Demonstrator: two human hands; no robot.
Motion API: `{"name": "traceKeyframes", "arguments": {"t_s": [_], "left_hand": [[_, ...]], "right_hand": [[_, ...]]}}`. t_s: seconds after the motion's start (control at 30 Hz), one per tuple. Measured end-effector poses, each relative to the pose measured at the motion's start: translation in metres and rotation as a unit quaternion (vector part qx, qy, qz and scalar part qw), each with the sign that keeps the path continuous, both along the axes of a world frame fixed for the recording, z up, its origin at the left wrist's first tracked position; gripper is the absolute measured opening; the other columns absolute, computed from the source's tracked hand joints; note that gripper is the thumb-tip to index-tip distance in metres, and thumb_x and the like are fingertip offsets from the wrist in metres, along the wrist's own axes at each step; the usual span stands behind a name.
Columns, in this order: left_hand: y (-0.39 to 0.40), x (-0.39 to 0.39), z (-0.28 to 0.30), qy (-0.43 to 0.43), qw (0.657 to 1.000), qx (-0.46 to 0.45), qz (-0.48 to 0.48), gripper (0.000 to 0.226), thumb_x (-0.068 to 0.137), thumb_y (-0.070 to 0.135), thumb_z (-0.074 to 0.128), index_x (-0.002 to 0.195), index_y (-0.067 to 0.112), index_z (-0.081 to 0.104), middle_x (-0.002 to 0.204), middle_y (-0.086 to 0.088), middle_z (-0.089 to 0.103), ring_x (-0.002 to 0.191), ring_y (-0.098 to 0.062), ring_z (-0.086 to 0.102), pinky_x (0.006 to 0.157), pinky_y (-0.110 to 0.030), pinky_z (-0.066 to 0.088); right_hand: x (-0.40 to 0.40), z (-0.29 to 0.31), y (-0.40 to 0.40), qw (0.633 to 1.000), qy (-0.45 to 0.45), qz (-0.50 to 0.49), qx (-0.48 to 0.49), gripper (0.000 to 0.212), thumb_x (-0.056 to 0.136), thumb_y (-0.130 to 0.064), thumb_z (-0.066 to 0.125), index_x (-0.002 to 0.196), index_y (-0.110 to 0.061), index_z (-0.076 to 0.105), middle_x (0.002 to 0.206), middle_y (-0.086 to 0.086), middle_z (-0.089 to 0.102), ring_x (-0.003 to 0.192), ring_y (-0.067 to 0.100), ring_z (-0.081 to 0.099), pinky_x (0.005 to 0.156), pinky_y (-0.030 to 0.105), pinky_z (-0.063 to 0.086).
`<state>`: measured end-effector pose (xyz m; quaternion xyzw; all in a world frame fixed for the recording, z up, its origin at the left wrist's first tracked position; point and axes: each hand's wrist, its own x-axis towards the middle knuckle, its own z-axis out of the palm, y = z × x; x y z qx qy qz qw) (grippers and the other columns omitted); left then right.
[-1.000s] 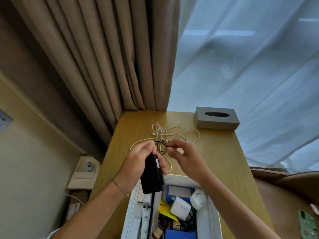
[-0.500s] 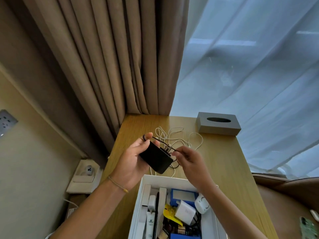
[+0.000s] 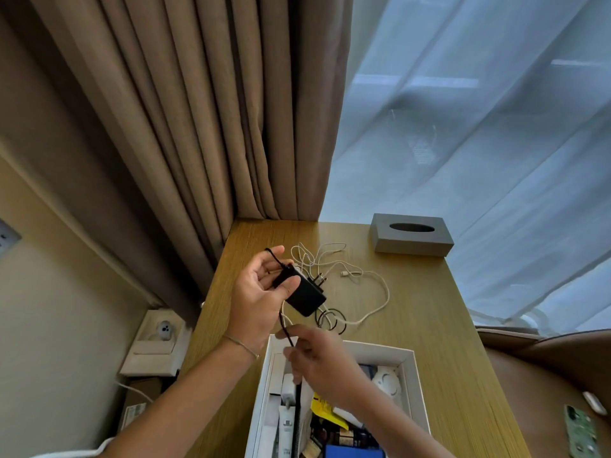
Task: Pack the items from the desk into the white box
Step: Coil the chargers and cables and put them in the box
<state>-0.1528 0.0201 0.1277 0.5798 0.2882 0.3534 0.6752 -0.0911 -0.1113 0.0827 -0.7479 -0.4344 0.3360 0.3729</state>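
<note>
L hand [image 3: 261, 292] grips black adapter [image 3: 304, 297] w/ thumb & curled fingers, held above desk [image 3: 429, 325] just beyond white box [image 3: 415, 391]; prongs point away from the box. R hand [image 3: 317, 355] over box's far-left corner, fingers pinched on the black cord [image 3: 287, 332] hanging from adapter. White cable [image 3: 370, 292] lies loose on desk beyond box; grey tissue box [image 3: 411, 238] farther back, right

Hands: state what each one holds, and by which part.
Left hand grips the black charger by its cable end. Right hand pinches the charger's black cable just below it.
</note>
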Motion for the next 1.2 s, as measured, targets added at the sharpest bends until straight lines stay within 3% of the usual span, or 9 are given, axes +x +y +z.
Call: {"name": "traceKeyframes", "arguments": {"t_s": [0.1, 0.27, 0.4, 0.57, 0.67, 0.77, 0.87, 1.03, 1.2], "left_hand": [[0.006, -0.011, -0.01, 0.063, 0.995, 0.066, -0.041, 0.051, 0.078, -0.011, 0.075, 0.118, 0.018, 0.065, 0.105, -0.002, 0.076, 0.104, -0.012, 0.071, 0.091, -0.023, 0.056], [0.007, -0.032, -0.012, 0.095, 0.984, 0.04, -0.149, 0.048, 0.077, -0.011, 0.075, 0.119, 0.011, 0.066, 0.107, -0.007, 0.077, 0.106, -0.02, 0.07, 0.088, -0.026, 0.057], [-0.001, -0.037, -0.004, 0.053, 0.971, -0.041, -0.228, 0.048, 0.076, -0.004, 0.076, 0.122, 0.005, 0.065, 0.11, -0.017, 0.074, 0.105, -0.025, 0.071, 0.087, -0.029, 0.058], [-0.006, -0.03, 0.007, -0.082, 0.944, -0.247, -0.201, 0.044, 0.084, 0.004, 0.061, 0.129, 0.001, 0.06, 0.114, -0.014, 0.071, 0.102, -0.025, 0.07, 0.083, -0.033, 0.059], [-0.005, -0.017, 0.01, -0.121, 0.94, -0.297, -0.113, 0.042, 0.08, 0.01, 0.064, 0.121, 0.004, 0.065, 0.11, -0.011, 0.073, 0.101, -0.022, 0.072, 0.078, -0.027, 0.06], [-0.003, -0.001, 0.005, -0.092, 0.956, -0.278, -0.01, 0.044, 0.072, 0.004, 0.071, 0.116, 0.005, 0.067, 0.103, -0.009, 0.075, 0.095, -0.02, 0.072, 0.068, -0.022, 0.059], [0.0, 0.004, -0.007, -0.039, 0.973, -0.226, 0.039, 0.041, 0.079, -0.01, 0.07, 0.117, 0.006, 0.067, 0.1, -0.008, 0.077, 0.092, -0.016, 0.074, 0.078, -0.026, 0.059], [0.006, -0.005, -0.021, 0.019, 0.991, -0.127, 0.035, 0.044, 0.08, -0.012, 0.071, 0.117, 0.011, 0.068, 0.101, -0.005, 0.078, 0.099, -0.017, 0.073, 0.081, -0.023, 0.059], [0.003, -0.016, -0.015, 0.047, 0.996, -0.049, -0.056, 0.044, 0.079, -0.011, 0.073, 0.117, 0.011, 0.068, 0.103, -0.008, 0.078, 0.102, -0.019, 0.073, 0.08, -0.022, 0.057]], "right_hand": [[0.008, 0.019, -0.007, 1.0, -0.003, 0.012, 0.02, 0.014, 0.101, -0.033, 0.056, 0.103, -0.028, 0.069, 0.071, 0.005, 0.067, 0.054, 0.003, 0.056, 0.058, 0.025, 0.047], [0.053, 0.047, -0.019, 0.998, -0.061, 0.013, 0.025, 0.016, 0.098, -0.034, 0.062, 0.085, -0.028, 0.07, 0.074, 0.011, 0.067, 0.055, 0.009, 0.048, 0.056, 0.029, 0.042], [0.073, 0.049, -0.012, 0.993, -0.054, -0.051, 0.089, 0.022, 0.093, -0.036, 0.067, 0.076, -0.021, 0.069, 0.073, 0.016, 0.066, 0.066, 0.032, 0.06, 0.06, 0.042, 0.047], [0.055, 0.018, 0.004, 0.982, -0.085, -0.133, 0.105, 0.027, 0.097, -0.032, 0.057, 0.071, -0.026, 0.058, 0.07, 0.004, 0.066, 0.064, 0.018, 0.061, 0.066, 0.042, 0.054], [0.019, -0.012, 0.01, 0.986, -0.087, -0.133, 0.058, 0.03, 0.104, -0.027, 0.05, 0.079, -0.019, 0.064, 0.076, 0.004, 0.069, 0.071, 0.022, 0.064, 0.07, 0.045, 0.054], [-0.015, -0.021, 0.014, 0.988, -0.138, -0.058, 0.027, 0.028, 0.106, -0.035, 0.04, 0.099, -0.021, 0.064, 0.077, -0.008, 0.064, 0.071, 0.014, 0.061, 0.062, 0.029, 0.046], [-0.023, -0.004, 0.015, 0.988, -0.155, 0.0, -0.01, 0.02, 0.105, -0.032, 0.042, 0.111, -0.025, 0.059, 0.08, -0.006, 0.064, 0.074, 0.018, 0.063, 0.066, 0.037, 0.051], [0.015, 0.044, -0.002, 0.988, -0.152, 0.036, -0.012, 0.017, 0.101, -0.031, 0.052, 0.1, -0.024, 0.067, 0.085, -0.003, 0.069, 0.068, 0.013, 0.062, 0.068, 0.038, 0.056], [0.072, 0.071, -0.015, 0.99, -0.133, 0.017, 0.046, 0.011, 0.097, -0.031, 0.061, 0.091, -0.028, 0.069, 0.079, -0.006, 0.068, 0.07, 0.011, 0.062, 0.07, 0.033, 0.055]]}}
